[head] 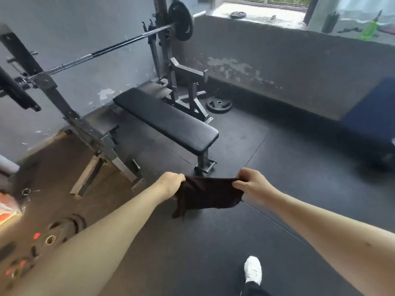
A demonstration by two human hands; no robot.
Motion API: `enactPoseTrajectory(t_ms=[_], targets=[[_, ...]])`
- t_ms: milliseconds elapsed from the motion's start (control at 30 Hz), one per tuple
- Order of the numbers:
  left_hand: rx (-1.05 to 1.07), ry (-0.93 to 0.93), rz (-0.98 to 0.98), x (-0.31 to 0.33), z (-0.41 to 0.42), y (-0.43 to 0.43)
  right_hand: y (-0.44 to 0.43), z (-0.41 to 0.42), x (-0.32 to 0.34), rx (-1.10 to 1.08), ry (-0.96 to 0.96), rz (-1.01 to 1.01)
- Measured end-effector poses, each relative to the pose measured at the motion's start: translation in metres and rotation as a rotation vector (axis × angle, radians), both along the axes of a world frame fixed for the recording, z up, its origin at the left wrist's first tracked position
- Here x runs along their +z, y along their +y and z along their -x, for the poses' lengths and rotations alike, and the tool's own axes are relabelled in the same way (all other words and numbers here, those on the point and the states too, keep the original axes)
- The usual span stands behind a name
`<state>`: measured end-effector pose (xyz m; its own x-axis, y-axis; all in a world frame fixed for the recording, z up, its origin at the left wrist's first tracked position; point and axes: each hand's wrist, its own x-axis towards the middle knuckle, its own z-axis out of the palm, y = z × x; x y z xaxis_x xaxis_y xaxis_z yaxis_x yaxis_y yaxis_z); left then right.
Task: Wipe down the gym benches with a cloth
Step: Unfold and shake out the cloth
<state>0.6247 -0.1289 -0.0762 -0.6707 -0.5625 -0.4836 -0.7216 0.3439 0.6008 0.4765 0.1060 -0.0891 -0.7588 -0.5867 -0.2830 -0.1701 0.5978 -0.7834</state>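
- Two bare forearms, the left (102, 238) and the right (320, 227), lie nearest the camera and reach towards the near end of the bench (166, 118).
- A dark rubber floor (277, 159) lies under the bench and spreads all round it.
- A steel rack (53, 90) stands at the bench's far end. One upright is to the bench's left and another is behind it.
- The bench is a flat black padded one, with its pad bare and its foot frame resting on the floor.
- A blue pad (372, 116) lies well to the right of the bench, against the low wall.
- A barbell (106, 50) rests across the rack, above the bench's far end, with a black plate (179, 21) on the sleeve behind the bench.
- The cloth (209, 195), dark brown, is held in the air just short of the bench's near end and does not touch it. It is pulled fairly taut between the hands, and one corner hangs down on the left.
- The left hand (171, 182), knuckles up, has its fingers curled round the cloth's left end, a little left of the bench's foot.
- The right hand (250, 182) pinches the cloth's right end between thumb and fingers, a little right of the bench's foot.
- A stack of weight plates (64, 227) sits on the floor well to the left of the bench's near end, partly hidden by the left forearm.
- A single plate (219, 105) lies flat on the floor just right of the bench's far end.
- A white shoe (253, 270) stands on the floor, nearer the camera than the bench and the hands.
- A green bottle (369, 28) stands on the wall ledge, far right of the bench.
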Motion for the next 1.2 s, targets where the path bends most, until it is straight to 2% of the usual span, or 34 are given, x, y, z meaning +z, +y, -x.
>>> enactPoseTrajectory(t_ms=[100,167,233,300,367,500,567,667,700,767,800,833,867,967,1067,1200], targets=[[0.148,0.003,-0.063,-0.008,0.054,0.017,-0.028,0.058,0.001,0.050,0.012,-0.020],[0.267,0.014,-0.171,-0.016,0.090,0.027,-0.050,0.089,-0.004,0.100,-0.033,-0.008],[0.384,0.067,-0.329,-0.027,0.116,0.037,-0.071,0.107,-0.006,0.167,-0.106,0.007],[0.550,0.121,-0.570,-0.041,0.139,0.040,-0.090,0.119,-0.013,0.236,-0.148,0.009],[0.687,0.186,-0.766,-0.058,0.158,0.037,-0.106,0.128,-0.024,0.306,-0.268,0.020],[0.842,0.277,-0.920,-0.094,0.187,0.013,-0.130,0.156,-0.044,0.337,-0.581,0.016],[0.848,0.288,-0.861,-0.109,0.202,-0.001,-0.140,0.177,-0.056,0.263,-0.543,0.001],[0.918,0.314,-0.783,-0.137,0.236,-0.027,-0.164,0.231,-0.092,0.100,-0.260,-0.194],[0.940,0.326,-0.799,-0.140,0.245,-0.033,-0.171,0.245,-0.100,0.092,-0.319,-0.267],[1.001,0.355,-0.848,-0.155,0.263,-0.047,-0.188,0.267,-0.125,0.072,-0.782,-0.306],[1.023,0.360,-0.871,-0.163,0.269,-0.054,-0.197,0.274,-0.138,0.069,-0.955,-0.298],[1.052,0.348,-0.881,-0.176,0.273,-0.060,-0.206,0.279,-0.156,0.079,-1.022,-0.279],[1.075,0.322,-0.872,-0.193,0.277,-0.066,-0.214,0.286,-0.176,0.096,-0.989,-0.279],[1.112,0.155,-0.739,-0.263,0.280,-0.077,-0.236,0.302,-0.246,0.090,-0.668,-0.371],[1.038,-0.037,-0.577,-0.346,0.281,-0.078,-0.254,0.312,-0.321,0.038,-0.557,-0.451],[0.943,-0.176,-0.482,-0.488,0.298,-0.075,-0.271,0.314,-0.480,0.233,-0.326,-0.584]])
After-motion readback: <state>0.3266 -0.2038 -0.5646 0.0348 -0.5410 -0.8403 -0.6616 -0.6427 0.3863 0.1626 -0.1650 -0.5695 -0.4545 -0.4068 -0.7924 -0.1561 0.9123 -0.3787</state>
